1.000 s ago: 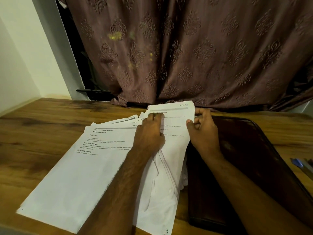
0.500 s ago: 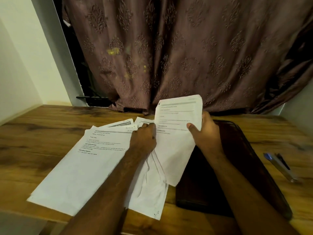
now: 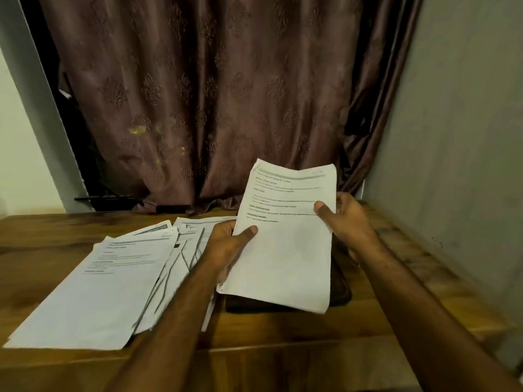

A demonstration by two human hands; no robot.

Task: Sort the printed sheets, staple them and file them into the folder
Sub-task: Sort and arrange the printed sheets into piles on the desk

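Both hands grip one white printed sheet (image 3: 285,244) raised above the wooden surface (image 3: 283,329), left hand (image 3: 226,250) pinching its left edge, right hand (image 3: 345,222) its right, probably so its heading can be read for sorting. The remaining fanned white sheets (image 3: 113,278) lie to the left; the dark brown folder (image 3: 341,290) lies closed beneath the raised sheet.

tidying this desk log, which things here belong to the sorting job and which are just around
Job:
- held sheet, gripped by left hand and right hand
- loose sheets fanned on the table
- dark folder beneath the held sheet

Just around:
- curtain
- wall
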